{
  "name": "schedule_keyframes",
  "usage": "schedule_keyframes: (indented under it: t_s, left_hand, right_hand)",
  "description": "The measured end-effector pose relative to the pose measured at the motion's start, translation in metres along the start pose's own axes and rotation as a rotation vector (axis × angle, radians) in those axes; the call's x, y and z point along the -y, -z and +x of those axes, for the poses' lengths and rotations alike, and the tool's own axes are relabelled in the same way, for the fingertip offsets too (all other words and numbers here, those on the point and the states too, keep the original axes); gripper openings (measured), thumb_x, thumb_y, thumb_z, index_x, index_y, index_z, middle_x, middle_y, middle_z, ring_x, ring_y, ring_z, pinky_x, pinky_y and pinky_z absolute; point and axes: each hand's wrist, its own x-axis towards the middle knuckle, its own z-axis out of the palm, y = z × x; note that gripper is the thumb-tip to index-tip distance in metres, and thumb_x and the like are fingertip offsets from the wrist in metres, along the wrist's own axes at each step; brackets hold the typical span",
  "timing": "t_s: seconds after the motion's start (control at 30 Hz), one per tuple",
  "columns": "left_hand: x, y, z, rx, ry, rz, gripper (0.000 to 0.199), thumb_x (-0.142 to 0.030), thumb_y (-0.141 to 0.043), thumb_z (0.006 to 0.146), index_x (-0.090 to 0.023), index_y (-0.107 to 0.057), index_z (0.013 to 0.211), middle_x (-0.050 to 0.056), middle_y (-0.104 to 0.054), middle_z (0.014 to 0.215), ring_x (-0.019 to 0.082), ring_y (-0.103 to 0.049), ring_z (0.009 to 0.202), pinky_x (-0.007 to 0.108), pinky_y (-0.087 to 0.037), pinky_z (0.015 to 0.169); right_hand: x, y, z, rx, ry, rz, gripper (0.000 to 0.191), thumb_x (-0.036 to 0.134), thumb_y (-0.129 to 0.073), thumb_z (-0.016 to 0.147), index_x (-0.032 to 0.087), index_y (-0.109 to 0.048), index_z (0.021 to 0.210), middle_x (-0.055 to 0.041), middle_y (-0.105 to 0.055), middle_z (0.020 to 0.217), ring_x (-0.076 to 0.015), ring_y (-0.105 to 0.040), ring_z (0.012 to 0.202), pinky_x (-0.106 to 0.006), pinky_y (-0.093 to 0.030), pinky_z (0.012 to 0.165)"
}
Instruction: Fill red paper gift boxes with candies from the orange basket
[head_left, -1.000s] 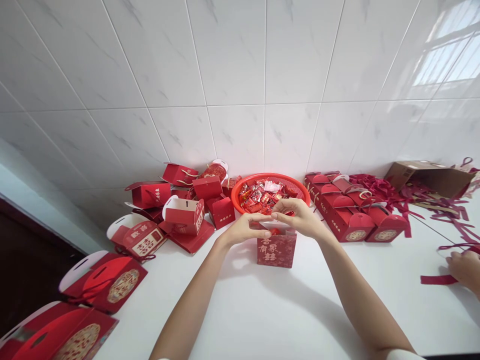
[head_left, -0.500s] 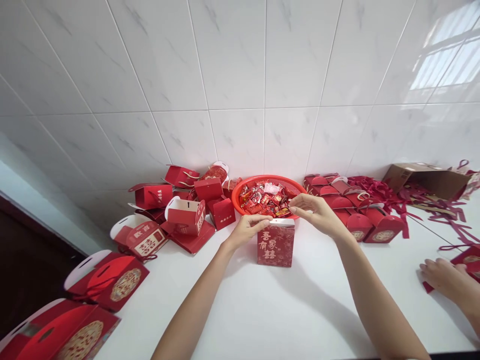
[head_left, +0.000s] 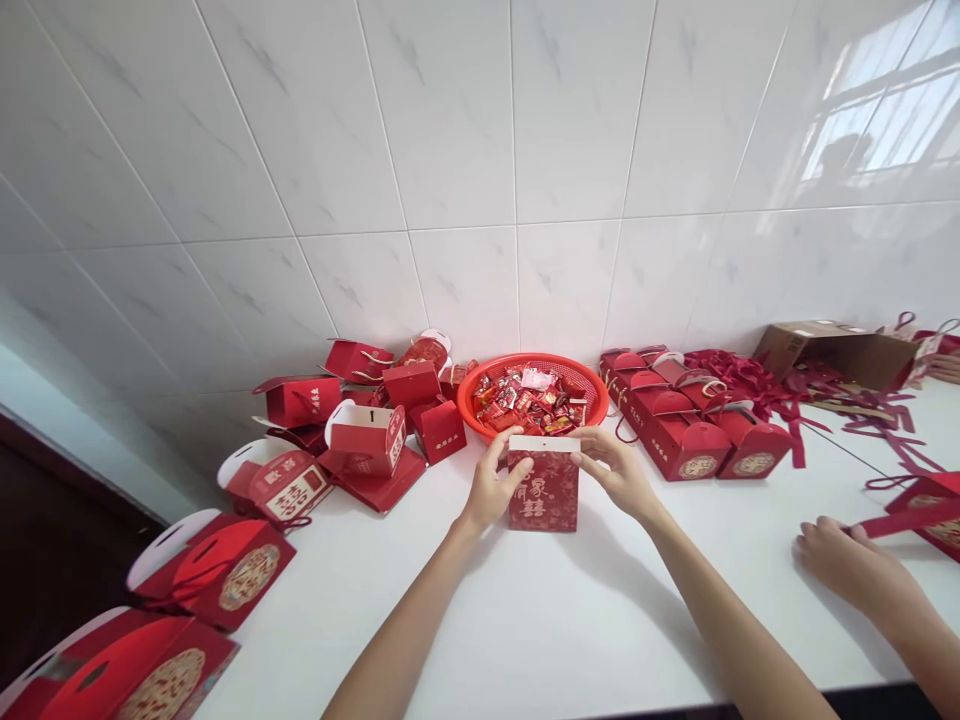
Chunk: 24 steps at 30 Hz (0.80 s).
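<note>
A red gift box [head_left: 551, 495] with gold characters stands upright on the white table in front of me. My left hand [head_left: 495, 485] grips its upper left corner, thumb on the front and fingers behind. At the upper right corner, my right hand [head_left: 611, 468] holds the box with thumb and fingers bent round the edge. A pale strip shows along the box's top edge. Just behind it sits a red plastic basket [head_left: 466, 400] filled with wrapped candies [head_left: 525, 402].
Several red gift boxes [head_left: 367, 440] cluster at the left, more boxes [head_left: 679, 430] at the right. Further right lie dark red ribbons [head_left: 739, 380] and a cardboard box [head_left: 795, 345]. Another person's hand [head_left: 840, 560] holds a red ribbon. A tiled wall [head_left: 465, 280] rises behind.
My right hand has come down from beside the basket onto the box's right corner. My left hand has wrapped further round the left corner. The other person's hand has shifted left, pulling a ribbon.
</note>
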Motion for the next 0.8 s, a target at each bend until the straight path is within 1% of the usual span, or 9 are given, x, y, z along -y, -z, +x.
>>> schedule_keyframes:
  t_s: [0.1, 0.2, 0.27, 0.37, 0.47, 0.53, 0.67, 0.73, 0.8]
  left_hand:
    - [0.005, -0.007, -0.003, -0.117, -0.106, 0.082, 0.032, -0.03, -0.063, 0.088, -0.023, -0.058, 0.119, 0.007, -0.07, 0.115, 0.021, -0.066, 0.106, 0.036, -0.051, 0.095]
    - [0.009, -0.009, -0.004, -0.171, -0.197, 0.148, 0.011, -0.026, -0.059, 0.09, -0.022, -0.062, 0.099, 0.005, -0.071, 0.102, 0.019, -0.066, 0.098, 0.033, -0.051, 0.091]
    - [0.008, -0.008, -0.004, -0.177, -0.225, 0.176, 0.005, -0.025, -0.059, 0.088, -0.021, -0.062, 0.089, 0.004, -0.07, 0.094, 0.019, -0.066, 0.092, 0.032, -0.051, 0.086]
    - [0.006, -0.006, -0.006, -0.164, -0.214, 0.192, 0.007, -0.027, -0.063, 0.085, -0.021, -0.063, 0.087, 0.003, -0.069, 0.086, 0.017, -0.065, 0.082, 0.029, -0.051, 0.078]
    - [0.002, -0.006, -0.008, -0.151, -0.196, 0.189, 0.012, -0.031, -0.063, 0.084, -0.02, -0.064, 0.082, 0.001, -0.067, 0.079, 0.016, -0.062, 0.075, 0.028, -0.05, 0.072]
    - [0.001, -0.006, -0.009, -0.15, -0.189, 0.196, 0.017, -0.034, -0.062, 0.085, -0.02, -0.06, 0.074, 0.0, -0.063, 0.072, 0.015, -0.059, 0.069, 0.027, -0.049, 0.07]
    - [-0.001, -0.009, -0.011, -0.17, -0.181, 0.212, 0.022, -0.034, -0.061, 0.085, -0.02, -0.057, 0.069, -0.001, -0.058, 0.067, 0.015, -0.056, 0.065, 0.027, -0.047, 0.068]
    - [-0.002, -0.008, -0.011, -0.157, -0.187, 0.218, 0.022, -0.034, -0.06, 0.086, -0.021, -0.057, 0.069, -0.001, -0.058, 0.066, 0.015, -0.056, 0.065, 0.028, -0.047, 0.068]
    - [-0.003, -0.007, -0.012, -0.125, -0.205, 0.233, 0.025, -0.034, -0.059, 0.087, -0.021, -0.055, 0.066, -0.001, -0.059, 0.067, 0.016, -0.057, 0.066, 0.029, -0.047, 0.068]
  right_hand:
    - [-0.005, -0.01, -0.004, -0.131, 0.113, -0.041, 0.024, 0.045, -0.057, 0.093, 0.023, -0.066, 0.097, -0.0058, -0.071, 0.09, -0.0199, -0.067, 0.078, -0.033, -0.055, 0.071]
    - [-0.004, -0.014, -0.01, -0.117, 0.191, -0.078, 0.022, 0.042, -0.057, 0.094, 0.023, -0.068, 0.094, -0.0064, -0.072, 0.09, -0.0201, -0.066, 0.079, -0.033, -0.055, 0.071]
    - [-0.002, -0.014, -0.013, -0.086, 0.191, -0.083, 0.022, 0.043, -0.061, 0.092, 0.023, -0.069, 0.095, -0.0065, -0.073, 0.092, -0.0202, -0.065, 0.079, -0.034, -0.055, 0.072]
    - [-0.002, -0.016, -0.015, -0.113, 0.154, -0.077, 0.026, 0.047, -0.06, 0.092, 0.022, -0.067, 0.087, -0.006, -0.071, 0.086, -0.0197, -0.064, 0.076, -0.034, -0.054, 0.072]
    - [-0.005, -0.021, -0.015, -0.22, 0.097, -0.033, 0.03, 0.049, -0.061, 0.091, 0.022, -0.056, 0.078, -0.0034, -0.066, 0.078, -0.0174, -0.061, 0.07, -0.031, -0.053, 0.067]
    - [-0.007, -0.023, -0.015, -0.256, 0.06, 0.02, 0.032, 0.05, -0.064, 0.088, 0.023, -0.05, 0.078, -0.002, -0.065, 0.078, -0.0162, -0.06, 0.068, -0.03, -0.053, 0.065]
    - [-0.007, -0.021, -0.013, -0.129, 0.039, -0.01, 0.033, 0.053, -0.059, 0.091, 0.021, -0.06, 0.083, -0.0032, -0.067, 0.079, -0.0165, -0.061, 0.069, -0.029, -0.052, 0.065]
    - [-0.003, -0.017, -0.013, -0.072, 0.059, -0.087, 0.038, 0.054, -0.054, 0.094, 0.02, -0.064, 0.08, -0.0031, -0.068, 0.074, -0.0165, -0.06, 0.066, -0.028, -0.05, 0.064]
    - [0.002, -0.011, -0.014, -0.062, 0.09, -0.152, 0.039, 0.053, -0.053, 0.094, 0.02, -0.066, 0.076, -0.0026, -0.067, 0.07, -0.0164, -0.059, 0.064, -0.028, -0.049, 0.063]
